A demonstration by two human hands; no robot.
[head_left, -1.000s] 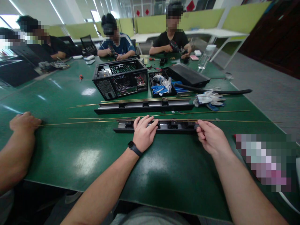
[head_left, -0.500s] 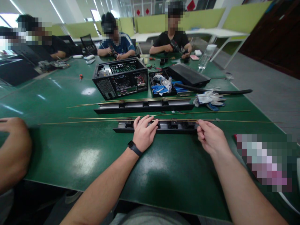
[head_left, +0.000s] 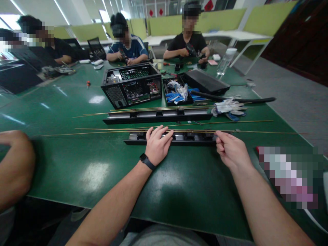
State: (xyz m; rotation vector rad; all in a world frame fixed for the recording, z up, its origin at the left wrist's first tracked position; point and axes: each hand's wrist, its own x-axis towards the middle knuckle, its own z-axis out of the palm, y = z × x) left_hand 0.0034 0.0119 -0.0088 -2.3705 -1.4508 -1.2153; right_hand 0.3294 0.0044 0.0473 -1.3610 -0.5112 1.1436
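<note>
My left hand (head_left: 159,145), with a dark watch on its wrist, lies over a long black channel (head_left: 151,142) with its fingers spread. Its fingertips rest on thin gold-coloured rods (head_left: 194,131) running lengthwise above the channel. At the channel's right end, my right hand (head_left: 232,148) has thumb and forefinger pinched on a gold-coloured rod (head_left: 269,132), which extends out to the right. Black blocks (head_left: 189,136) sit inside the channel, partly covered by my left hand. Just behind lies a second black channel (head_left: 159,119) with more gold-coloured rods (head_left: 123,110) along it.
Beyond the channels stand an open computer case (head_left: 132,85) and a black tray (head_left: 166,99) holding gloves. More gloves (head_left: 229,107) and a black tube (head_left: 256,100) lie at right. Co-workers sit across the green table (head_left: 64,164); a person's arm (head_left: 16,167) rests at left.
</note>
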